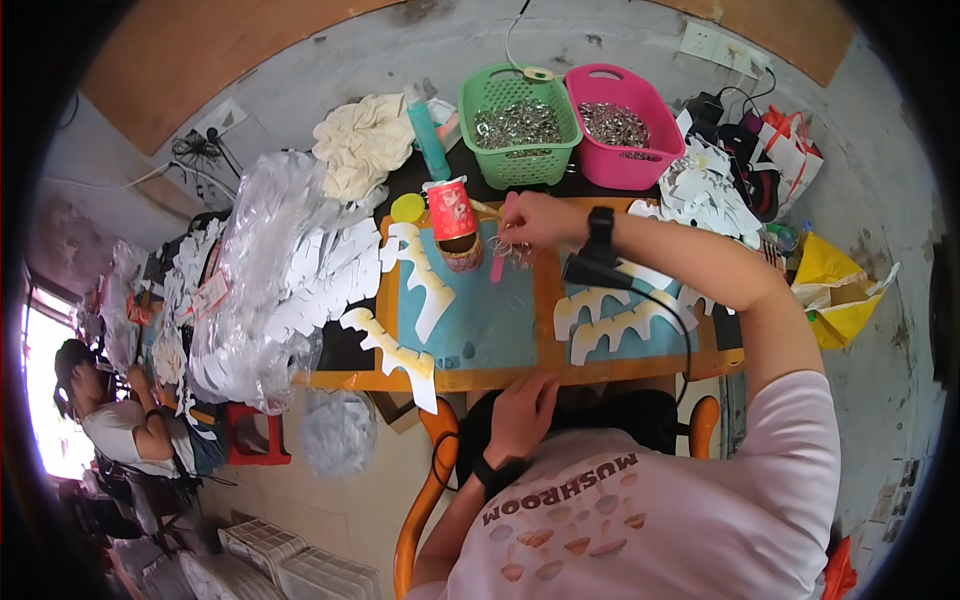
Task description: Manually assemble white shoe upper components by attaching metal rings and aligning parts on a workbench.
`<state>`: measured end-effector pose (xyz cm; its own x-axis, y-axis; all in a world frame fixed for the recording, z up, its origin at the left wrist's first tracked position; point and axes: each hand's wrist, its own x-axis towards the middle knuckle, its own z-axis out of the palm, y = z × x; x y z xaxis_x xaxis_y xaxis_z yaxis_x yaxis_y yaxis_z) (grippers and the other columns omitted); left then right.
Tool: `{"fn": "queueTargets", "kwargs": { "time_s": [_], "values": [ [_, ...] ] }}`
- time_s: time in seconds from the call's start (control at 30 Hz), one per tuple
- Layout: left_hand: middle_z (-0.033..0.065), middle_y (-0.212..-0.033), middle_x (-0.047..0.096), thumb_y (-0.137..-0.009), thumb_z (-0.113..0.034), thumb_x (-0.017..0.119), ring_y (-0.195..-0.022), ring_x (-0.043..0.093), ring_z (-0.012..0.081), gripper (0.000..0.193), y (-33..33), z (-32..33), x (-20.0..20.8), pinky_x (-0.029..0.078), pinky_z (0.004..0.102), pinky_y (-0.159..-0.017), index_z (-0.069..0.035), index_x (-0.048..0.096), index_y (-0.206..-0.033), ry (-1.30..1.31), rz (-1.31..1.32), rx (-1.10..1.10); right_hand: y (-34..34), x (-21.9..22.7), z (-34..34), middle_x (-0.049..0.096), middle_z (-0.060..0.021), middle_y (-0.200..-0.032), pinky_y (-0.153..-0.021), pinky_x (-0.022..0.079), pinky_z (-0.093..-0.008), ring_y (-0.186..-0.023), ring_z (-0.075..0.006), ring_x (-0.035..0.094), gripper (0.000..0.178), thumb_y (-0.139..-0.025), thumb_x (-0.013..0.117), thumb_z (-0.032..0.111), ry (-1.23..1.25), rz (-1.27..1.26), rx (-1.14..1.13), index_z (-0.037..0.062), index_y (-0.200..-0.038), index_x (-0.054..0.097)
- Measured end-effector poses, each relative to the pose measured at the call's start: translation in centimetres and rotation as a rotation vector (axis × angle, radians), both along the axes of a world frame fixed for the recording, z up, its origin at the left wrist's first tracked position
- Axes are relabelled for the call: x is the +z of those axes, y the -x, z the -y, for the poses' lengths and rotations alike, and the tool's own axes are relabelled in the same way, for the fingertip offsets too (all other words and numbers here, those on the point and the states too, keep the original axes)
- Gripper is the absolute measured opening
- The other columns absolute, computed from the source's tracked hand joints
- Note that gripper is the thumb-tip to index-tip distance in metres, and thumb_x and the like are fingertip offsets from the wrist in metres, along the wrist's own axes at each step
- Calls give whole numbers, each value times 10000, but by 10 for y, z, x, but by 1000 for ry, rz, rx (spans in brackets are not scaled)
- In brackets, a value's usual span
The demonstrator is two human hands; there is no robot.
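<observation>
My right hand (535, 220) reaches over the orange-edged table (520, 378), fingers pinched on small shiny metal pieces (516, 250) above a blue mat (480, 320). A pink stick-like tool (497, 262) lies just below the fingers. A red paper cup (452, 208) sits on a round tin (463, 252) left of that hand. My left hand (520, 412) rests on the table's near edge with loosely bent fingers and nothing seen in it. White scalloped paper cutouts (425, 285) lie on the mat, more cutouts (615, 322) under my right forearm.
A green basket (520, 150) and a pink basket (625, 160) of metal pieces stand at the back. A plastic bag of white cutouts (265, 280), a cream cloth (360, 145) and a teal bottle (428, 135) are left. Another person (115, 420) sits far left. A yellow bag (835, 290) lies right.
</observation>
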<state>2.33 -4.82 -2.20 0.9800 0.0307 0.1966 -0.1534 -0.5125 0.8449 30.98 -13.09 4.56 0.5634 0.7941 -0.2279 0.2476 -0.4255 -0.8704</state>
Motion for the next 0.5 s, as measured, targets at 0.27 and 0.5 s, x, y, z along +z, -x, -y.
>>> {"fn": "queueTargets", "kwargs": {
  "time_s": [0.27,0.5],
  "values": [
    [193,-938,625,-915,-176,630,-797,625,411,223,-40,19,-3,510,473,-699,-29,633,-1083,-215,2,90,24,-29,-30,694,-127,-734,-586,557,-349,-649,-244,709,155,-879,579,104,162,514,-24,-21,-826,653],
    [196,-1004,591,-910,-146,614,-908,612,422,218,-43,-5,-24,513,480,-765,-5,613,-1076,-208,71,106,17,-18,-17,699,-123,-754,-588,565,-318,-639,-214,710,109,-829,663,77,21,435,79,-30,-852,662]
  ]
}}
